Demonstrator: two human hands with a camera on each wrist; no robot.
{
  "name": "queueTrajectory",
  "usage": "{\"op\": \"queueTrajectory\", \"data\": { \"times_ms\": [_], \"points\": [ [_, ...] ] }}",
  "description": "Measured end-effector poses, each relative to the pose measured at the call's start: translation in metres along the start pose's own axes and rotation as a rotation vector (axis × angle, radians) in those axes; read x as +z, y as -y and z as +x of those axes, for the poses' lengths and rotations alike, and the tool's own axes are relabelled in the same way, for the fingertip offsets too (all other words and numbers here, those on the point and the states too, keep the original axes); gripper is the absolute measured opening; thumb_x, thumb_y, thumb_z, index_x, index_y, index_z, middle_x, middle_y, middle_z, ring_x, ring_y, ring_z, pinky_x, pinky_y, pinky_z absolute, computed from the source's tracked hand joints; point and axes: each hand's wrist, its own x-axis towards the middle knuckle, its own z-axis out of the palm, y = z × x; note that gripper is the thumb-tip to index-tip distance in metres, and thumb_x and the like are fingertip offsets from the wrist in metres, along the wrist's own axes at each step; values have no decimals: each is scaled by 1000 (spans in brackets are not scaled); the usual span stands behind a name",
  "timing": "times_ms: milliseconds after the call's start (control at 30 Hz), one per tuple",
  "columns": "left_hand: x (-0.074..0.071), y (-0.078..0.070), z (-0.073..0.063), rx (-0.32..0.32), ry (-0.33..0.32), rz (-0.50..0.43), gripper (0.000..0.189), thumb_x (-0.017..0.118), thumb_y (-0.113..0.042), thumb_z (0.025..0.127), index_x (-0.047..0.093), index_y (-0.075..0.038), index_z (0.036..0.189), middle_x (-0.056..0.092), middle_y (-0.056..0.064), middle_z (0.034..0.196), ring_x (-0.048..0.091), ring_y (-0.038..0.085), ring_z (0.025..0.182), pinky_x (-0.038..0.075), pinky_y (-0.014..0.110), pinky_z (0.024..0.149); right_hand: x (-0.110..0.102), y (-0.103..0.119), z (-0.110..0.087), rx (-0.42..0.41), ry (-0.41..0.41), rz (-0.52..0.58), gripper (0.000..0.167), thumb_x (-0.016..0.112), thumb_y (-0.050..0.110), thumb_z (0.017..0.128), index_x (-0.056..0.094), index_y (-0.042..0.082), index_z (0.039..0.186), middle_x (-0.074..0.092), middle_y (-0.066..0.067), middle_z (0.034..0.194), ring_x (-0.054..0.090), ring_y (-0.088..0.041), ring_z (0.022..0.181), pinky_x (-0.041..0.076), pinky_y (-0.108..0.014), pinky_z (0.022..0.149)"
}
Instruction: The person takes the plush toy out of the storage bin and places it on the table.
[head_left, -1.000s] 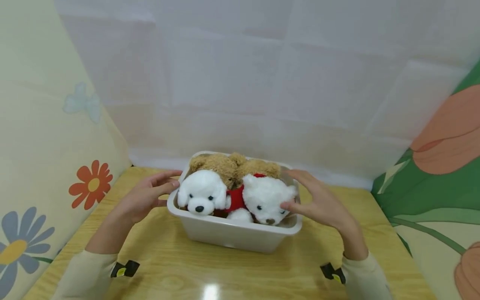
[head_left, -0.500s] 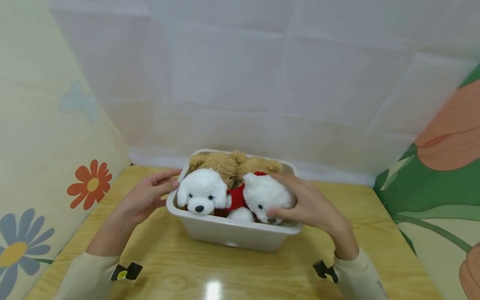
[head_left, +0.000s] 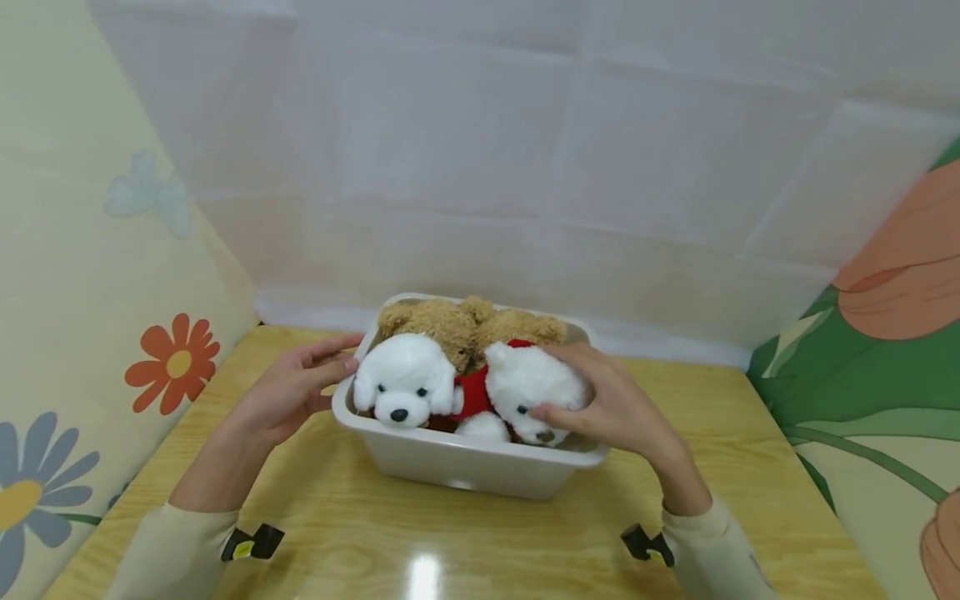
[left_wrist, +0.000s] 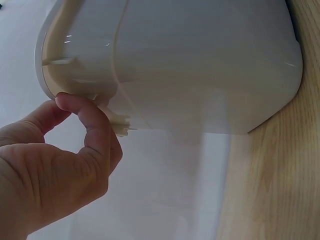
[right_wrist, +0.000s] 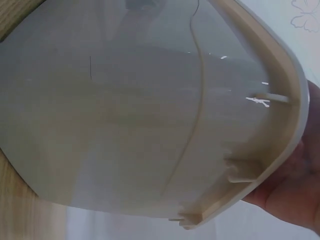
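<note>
1. Off-white bin [head_left: 465, 467] on the wooden table [head_left: 375, 567], head view: left hand [head_left: 292, 392] pinches its rim [head_left: 343, 410]; right hand [head_left: 622, 412], thumb and fingers parted, grips the head of the white bear [head_left: 517, 379] inside.
2. Left wrist: fingers curl at the bin's rim.
3. Right wrist: right hand beyond the rim, fingertips hidden.

You face a smooth, glossy plastic bin [head_left: 465, 467]; shiny wood-grained table [head_left: 345, 533]. Dog [head_left: 405, 375] and white bear [head_left: 525, 383]: fluffy plush. Brown toys [head_left: 438, 327]: rougher, curly pile. Backdrop [head_left: 450, 133]: creased, matt cloth. Your sleeves [head_left: 176, 546]: matt cloth.
</note>
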Motion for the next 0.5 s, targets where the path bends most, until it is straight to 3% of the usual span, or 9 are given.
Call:
{"op": "queueTrajectory", "data": {
  "times_ms": [267,500],
  "points": [
    [-3,3,0,-4,16,2,62,62,-22,104,36,0,155,64,9,119,64,22,110,56,44,87,4,-5,1,18,-82,122,63,88,33,82,63,26,139,63,6,127,63,-17,99,56,-41,72],
    [-4,4,2,0,25,-13,59,62,-20,104,37,1,154,65,8,117,65,22,108,56,43,87,7,-11,1,28,-145,229,56,87,9,79,68,12,132,66,-3,122,64,-25,99,56,-44,74]
  ]
}}
